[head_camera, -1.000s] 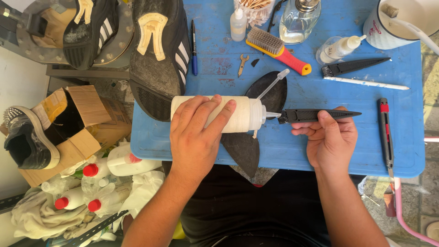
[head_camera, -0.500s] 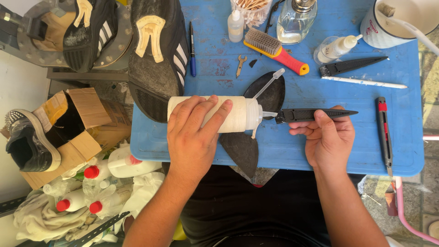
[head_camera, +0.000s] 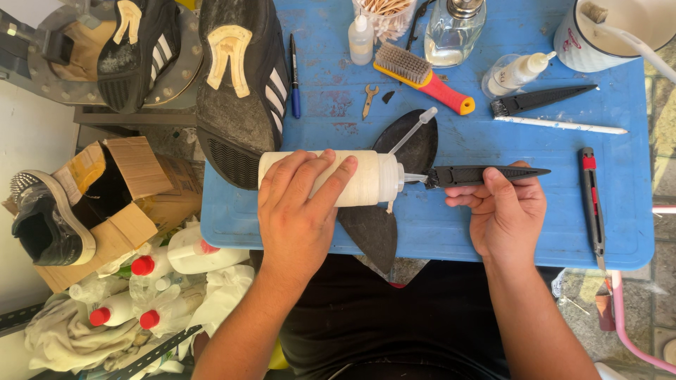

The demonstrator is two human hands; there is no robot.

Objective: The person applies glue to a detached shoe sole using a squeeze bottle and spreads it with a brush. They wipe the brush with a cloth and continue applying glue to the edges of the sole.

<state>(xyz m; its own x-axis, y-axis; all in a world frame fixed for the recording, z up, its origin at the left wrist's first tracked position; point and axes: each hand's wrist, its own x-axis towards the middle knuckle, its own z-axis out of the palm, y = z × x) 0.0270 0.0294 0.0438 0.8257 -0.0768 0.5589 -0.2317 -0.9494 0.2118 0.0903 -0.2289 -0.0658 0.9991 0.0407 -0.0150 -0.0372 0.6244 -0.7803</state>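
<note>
Cardboard fills the left edge of the frame: an open box [head_camera: 105, 204] with a black boot [head_camera: 42, 225] leaning in it, and red-capped white bottles [head_camera: 151, 281] piled below. Right of that, a black striped shoe [head_camera: 239, 84] lies sole-up over the corner of your blue bench [head_camera: 563, 225]. Your left hand [head_camera: 299, 211] is wrapped over a white squeeze bottle [head_camera: 366, 179], fingers curled along its body, and the bottle lies on its side near the frame's centre with its nozzle pointing right. The nozzle tip meets the end of a black brush handle [head_camera: 486, 174], which your right hand [head_camera: 507, 211] pinches between thumb and closed fingers. Beneath both sits a dark insole [head_camera: 415, 141]. Higher up, a red-and-yellow brush [head_camera: 422, 74] and a glass bottle [head_camera: 454, 28] stand apart. At the far right a black and red utility knife [head_camera: 591, 197] lies lengthwise.
</note>
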